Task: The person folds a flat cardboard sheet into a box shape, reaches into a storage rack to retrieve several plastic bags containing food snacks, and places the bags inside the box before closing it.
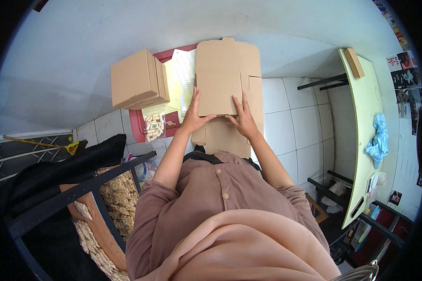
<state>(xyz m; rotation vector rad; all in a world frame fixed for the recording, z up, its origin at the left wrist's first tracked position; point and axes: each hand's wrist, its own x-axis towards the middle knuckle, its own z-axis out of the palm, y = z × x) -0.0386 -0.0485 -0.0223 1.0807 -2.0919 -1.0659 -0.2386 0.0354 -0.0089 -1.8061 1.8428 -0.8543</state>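
A partly folded brown cardboard box [222,89] lies in front of me, its long flap stretching away toward the wall and more flat cardboard on the near side. My left hand [193,114] rests along its left edge, fingers stretched out and thumb at the near edge of the middle panel. On the right side of that panel lies my right hand [244,119], fingers spread, its thumb pointing in toward the other thumb. Both hands are open and touch the cardboard without wrapping round it.
Folded brown boxes [135,79] stand stacked at the far left on a red table [137,126]. Beside them are printed paper sheets [185,65] and a clear bag of small pale pieces [154,125]. A pale yellow-green tabletop [361,103] holding a blue plastic bag [378,140] is at right.
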